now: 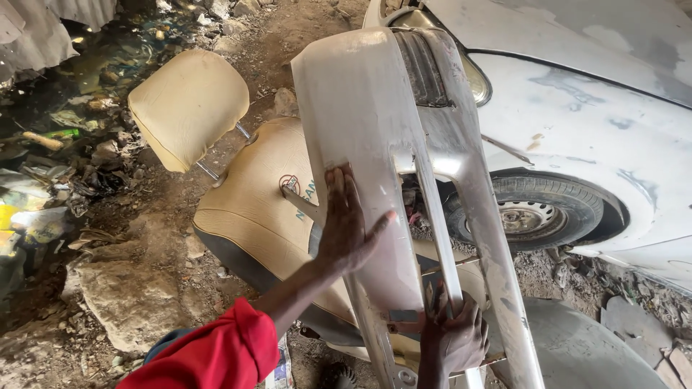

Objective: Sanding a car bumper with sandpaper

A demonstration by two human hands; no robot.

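the car bumper (375,144) is a long, pale, sanded-looking shell with dull grey and off-white patches, scuffed along its edges. it stands tilted on end, leaning over a beige car seat (252,216) that lies on its back beneath it. its upper end rises beside the seat's headrest, its lower end drops past the seat's near edge. a slotted grille opening runs along its right side.

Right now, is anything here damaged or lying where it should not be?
Yes. The bumper is off the car and stands tilted, its paint dull and patchy. The left hand lies flat on it; the right hand grips its lower bar. A car seat lies on the dirt ground.
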